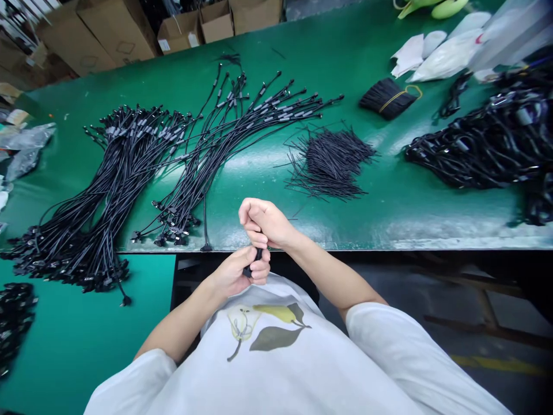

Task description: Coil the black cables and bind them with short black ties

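Observation:
Close to my chest, at the table's front edge, my left hand point(242, 270) is closed round a black cable point(258, 254) that looks bundled. Just above it my right hand point(266, 223) has its fingers curled in at the upper end of the same cable. Most of the cable is hidden by my fingers. Beyond my hands lies a loose pile of short black twist ties point(330, 161). To the left, a spread of straight black cables point(216, 144) with connectors at both ends rests on the green table point(254, 178).
A thick heap of cables point(108, 190) covers the table's left. On the right lie coiled cables point(484, 141) and a banded bundle of black ties point(389, 98). White packets point(449, 55) sit at the back right. Cardboard boxes point(116, 34) stand behind the table.

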Demonstrator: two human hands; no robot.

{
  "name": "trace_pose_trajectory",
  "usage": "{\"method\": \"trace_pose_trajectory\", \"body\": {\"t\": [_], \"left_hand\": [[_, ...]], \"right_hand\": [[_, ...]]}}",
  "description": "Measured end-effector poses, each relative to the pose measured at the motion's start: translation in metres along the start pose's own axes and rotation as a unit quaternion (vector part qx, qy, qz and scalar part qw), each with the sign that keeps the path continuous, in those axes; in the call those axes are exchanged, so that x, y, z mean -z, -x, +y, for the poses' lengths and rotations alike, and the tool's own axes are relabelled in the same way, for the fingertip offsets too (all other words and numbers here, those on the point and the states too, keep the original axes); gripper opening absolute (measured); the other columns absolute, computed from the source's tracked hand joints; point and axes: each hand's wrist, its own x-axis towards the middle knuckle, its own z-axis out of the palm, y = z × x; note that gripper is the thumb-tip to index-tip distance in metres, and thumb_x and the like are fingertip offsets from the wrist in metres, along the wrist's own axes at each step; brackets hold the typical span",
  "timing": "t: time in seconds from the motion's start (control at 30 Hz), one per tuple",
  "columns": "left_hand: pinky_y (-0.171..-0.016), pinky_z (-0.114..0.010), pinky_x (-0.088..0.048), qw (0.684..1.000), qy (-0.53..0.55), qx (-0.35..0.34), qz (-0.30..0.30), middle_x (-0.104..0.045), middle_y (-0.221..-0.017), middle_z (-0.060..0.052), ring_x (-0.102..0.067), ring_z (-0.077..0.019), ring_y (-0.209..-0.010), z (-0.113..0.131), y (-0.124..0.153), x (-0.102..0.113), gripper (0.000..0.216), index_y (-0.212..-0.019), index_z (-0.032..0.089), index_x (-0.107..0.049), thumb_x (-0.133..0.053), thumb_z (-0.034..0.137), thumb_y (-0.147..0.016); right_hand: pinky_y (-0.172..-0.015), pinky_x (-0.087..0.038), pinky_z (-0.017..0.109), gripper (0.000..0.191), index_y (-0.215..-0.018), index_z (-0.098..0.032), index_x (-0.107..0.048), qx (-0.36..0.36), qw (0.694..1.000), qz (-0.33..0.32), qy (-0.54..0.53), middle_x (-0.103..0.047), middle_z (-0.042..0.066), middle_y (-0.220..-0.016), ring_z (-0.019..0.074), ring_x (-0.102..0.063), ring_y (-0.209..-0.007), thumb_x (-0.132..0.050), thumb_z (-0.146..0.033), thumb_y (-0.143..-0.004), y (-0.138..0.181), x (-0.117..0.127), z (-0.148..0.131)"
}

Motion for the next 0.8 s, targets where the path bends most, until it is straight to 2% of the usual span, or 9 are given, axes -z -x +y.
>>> {"method": "trace_pose_trajectory", "body": {"t": [0.13,0.27,0.33,0.4,0.47,0.57,0.63,0.7,0.8], "left_hand": [[-0.062,-0.027,-0.047,0.995,-0.068,0.037,-0.057,-0.043,-0.062,0.002,-0.051,-0.0123,-0.062,0.001,-0.013,-0.007,0.041,-0.085,0.01,-0.067,-0.079,0.046,-0.071],[-0.063,-0.025,-0.046,0.996,-0.046,-0.072,0.036,-0.042,-0.062,0.003,-0.049,-0.0103,-0.061,0.004,-0.031,-0.012,0.028,-0.083,0.012,-0.064,-0.075,0.036,-0.077],[-0.058,-0.022,-0.042,0.985,-0.016,-0.149,0.086,-0.039,-0.061,0.004,-0.044,-0.0084,-0.056,0.009,-0.038,-0.008,0.021,-0.08,0.013,-0.061,-0.07,0.031,-0.082],[-0.059,-0.022,-0.042,0.964,0.002,-0.228,0.136,-0.038,-0.061,0.004,-0.044,-0.0086,-0.057,0.018,-0.043,-0.002,0.019,-0.079,0.014,-0.059,-0.064,0.029,-0.087],[-0.061,-0.021,-0.042,0.942,0.007,-0.283,0.18,-0.04,-0.062,0.004,-0.047,-0.0089,-0.059,0.026,-0.046,0.004,0.02,-0.077,0.014,-0.058,-0.061,0.03,-0.089],[-0.06,-0.02,-0.041,0.934,0.011,-0.287,0.214,-0.045,-0.062,0.003,-0.047,-0.0082,-0.058,0.032,-0.051,0.009,0.023,-0.078,0.015,-0.06,-0.061,0.035,-0.089],[-0.061,-0.02,-0.04,0.931,0.016,-0.278,0.237,-0.049,-0.064,0.003,-0.049,-0.0083,-0.058,0.032,-0.054,0.009,0.026,-0.08,0.015,-0.061,-0.062,0.039,-0.088],[-0.064,-0.02,-0.042,0.919,0.013,-0.288,0.268,-0.054,-0.068,0.002,-0.052,-0.0089,-0.062,0.03,-0.057,0.008,0.029,-0.081,0.014,-0.063,-0.063,0.042,-0.086],[-0.067,-0.021,-0.042,0.9,-0.012,-0.325,0.289,-0.059,-0.073,0.001,-0.054,-0.0089,-0.066,0.028,-0.06,0.006,0.03,-0.081,0.014,-0.066,-0.064,0.044,-0.085]], "right_hand": [[-0.03,-0.034,0.015,0.041,-0.079,-0.017,-0.05,0.029,0.998,-0.01,0.059,-0.035,-0.012,-0.05,0.0031,-0.035,-0.031,-0.062,-0.056,-0.084,0.001,0.006,0.0],[-0.045,-0.046,0.02,0.032,-0.088,-0.018,-0.051,0.124,0.96,0.122,0.218,-0.048,-0.007,-0.061,0.0063,-0.049,-0.043,-0.055,-0.05,-0.09,0.0,0.023,-0.007],[-0.07,-0.055,0.03,0.036,-0.106,-0.018,-0.054,0.188,0.895,0.178,0.362,-0.059,0.003,-0.088,0.0134,-0.063,-0.072,-0.056,-0.05,-0.089,0.008,0.032,-0.01],[-0.086,-0.052,0.036,0.046,-0.122,-0.019,-0.052,0.234,0.803,0.197,0.512,-0.058,0.01,-0.108,0.0195,-0.062,-0.095,-0.057,-0.051,-0.088,0.02,0.035,-0.006],[-0.085,-0.051,0.036,0.048,-0.126,-0.019,-0.052,0.237,0.715,0.16,0.638,-0.06,0.011,-0.108,0.0217,-0.06,-0.096,-0.055,-0.051,-0.09,0.032,0.031,0.004],[-0.073,-0.05,0.031,0.038,-0.124,-0.017,-0.055,0.214,0.599,0.106,0.764,-0.063,0.01,-0.094,0.0199,-0.061,-0.081,-0.048,-0.041,-0.096,0.039,0.021,0.028],[-0.068,-0.049,0.029,0.031,-0.12,-0.014,-0.056,0.197,0.55,0.122,0.803,-0.062,0.009,-0.087,0.018,-0.06,-0.074,-0.043,-0.032,-0.098,0.035,0.017,0.04],[-0.064,-0.048,0.027,0.03,-0.119,-0.013,-0.055,0.181,0.543,0.14,0.808,-0.06,0.008,-0.087,0.0158,-0.06,-0.069,-0.04,-0.028,-0.099,0.027,0.017,0.047],[-0.058,-0.047,0.024,0.03,-0.12,-0.013,-0.052,0.174,0.566,0.16,0.79,-0.059,0.007,-0.09,0.0131,-0.061,-0.067,-0.041,-0.03,-0.098,0.019,0.02,0.048]]}}
